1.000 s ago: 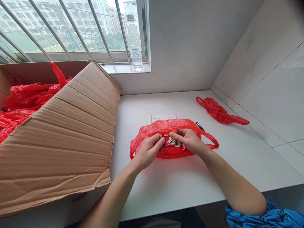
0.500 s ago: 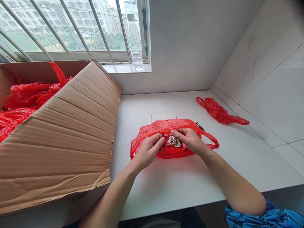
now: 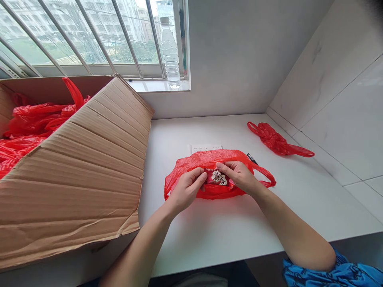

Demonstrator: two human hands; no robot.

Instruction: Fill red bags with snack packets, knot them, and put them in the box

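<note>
A dark red packet (image 3: 218, 177) with white lettering shows in the open mouth of a red plastic bag (image 3: 191, 162) on the white table. My left hand (image 3: 188, 186) pinches the packet's left edge between thumb and fingers. On the other side, my right hand (image 3: 238, 175) is closed at the packet's upper right, thumb and fingertips on it. The bag spreads around both hands, with a loop handle out to the right. Other red contents lie beside the packet, partly hidden by my right hand.
A cardboard box (image 3: 89, 175) with red bags (image 3: 38, 119) fills the left. Behind my bag are white paper (image 3: 206, 148) and a black pen (image 3: 252, 158). A knotted red bag (image 3: 273, 139) lies back right. A bottle (image 3: 170, 56) stands on the windowsill.
The packet has tilted very slightly between my fingers. Both hands have stayed almost in the same place, and the bag has hardly moved.
</note>
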